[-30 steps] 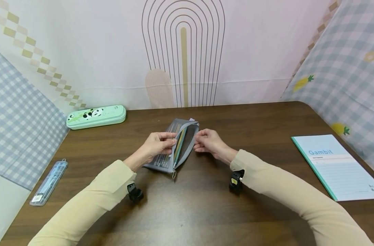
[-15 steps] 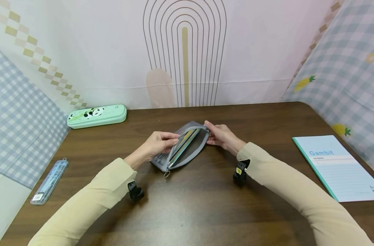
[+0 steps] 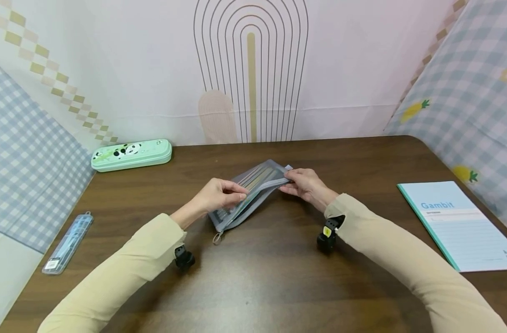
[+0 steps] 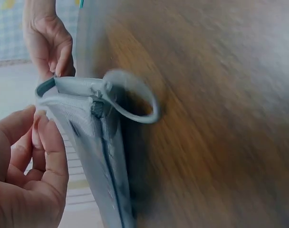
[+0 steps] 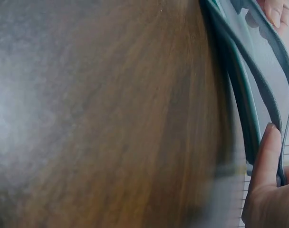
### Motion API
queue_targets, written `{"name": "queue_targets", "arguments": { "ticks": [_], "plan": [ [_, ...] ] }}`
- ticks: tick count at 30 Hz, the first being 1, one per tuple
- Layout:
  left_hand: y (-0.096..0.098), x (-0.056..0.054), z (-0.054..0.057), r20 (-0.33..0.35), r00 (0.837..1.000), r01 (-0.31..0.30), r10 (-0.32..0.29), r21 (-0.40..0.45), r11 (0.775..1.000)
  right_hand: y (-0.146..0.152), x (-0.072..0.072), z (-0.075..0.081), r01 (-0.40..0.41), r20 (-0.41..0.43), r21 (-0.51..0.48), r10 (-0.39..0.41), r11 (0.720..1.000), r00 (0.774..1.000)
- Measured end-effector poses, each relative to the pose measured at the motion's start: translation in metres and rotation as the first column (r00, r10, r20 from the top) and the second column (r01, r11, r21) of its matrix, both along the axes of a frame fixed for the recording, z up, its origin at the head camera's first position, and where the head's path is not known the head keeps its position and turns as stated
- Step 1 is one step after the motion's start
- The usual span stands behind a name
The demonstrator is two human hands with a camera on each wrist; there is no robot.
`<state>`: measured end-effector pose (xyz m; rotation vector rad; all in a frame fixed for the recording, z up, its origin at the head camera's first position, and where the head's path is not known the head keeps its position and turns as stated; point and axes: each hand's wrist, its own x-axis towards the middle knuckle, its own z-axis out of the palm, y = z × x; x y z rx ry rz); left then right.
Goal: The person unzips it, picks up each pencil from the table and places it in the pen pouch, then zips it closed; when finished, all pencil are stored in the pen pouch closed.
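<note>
A grey see-through zip pencil pouch (image 3: 268, 175) lies slanted between both hands in the head view, with several pencils showing through its side. Its zipped mouth is partly parted along the near side. My left hand (image 3: 219, 194) pinches the mouth's edge with thumb and fingertips. At the pouch's right end, my right hand (image 3: 307, 185) grips the corner near a small white tag; some of its fingers are behind the fabric. A ring-shaped zip pull (image 4: 155, 114) hangs at the pouch's near left corner.
On the brown table (image 3: 245, 282), a mint green panda pencil case (image 3: 132, 157) sits at the back left. Below it lies a slim clear plastic case (image 3: 68, 243). A Gambit notebook (image 3: 461, 226) rests at the right. Patterned cloth (image 3: 153, 69) stands behind.
The right hand has moved right and taken hold of the pouch's end. The pouch has turned and stretched rightward, and its mouth has narrowed since half a second ago. The left hand has barely moved.
</note>
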<state>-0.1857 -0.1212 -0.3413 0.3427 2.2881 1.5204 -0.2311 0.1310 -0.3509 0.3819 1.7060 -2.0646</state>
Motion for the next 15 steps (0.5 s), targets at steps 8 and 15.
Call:
{"name": "queue_targets", "arguments": {
  "ticks": [8,15],
  "plan": [
    [-0.030,0.004,-0.010,0.068,0.985,-0.155,0.156,-0.014,0.988,0.019,0.002,-0.001,0.053,0.020,-0.042,-0.052,0.998,0.998],
    [-0.038,0.007,-0.018,0.202,0.964,-0.181,0.175,0.015,0.983,0.034,0.006,-0.001,0.091,0.044,-0.060,-0.088,0.994,0.995]
  ]
}}
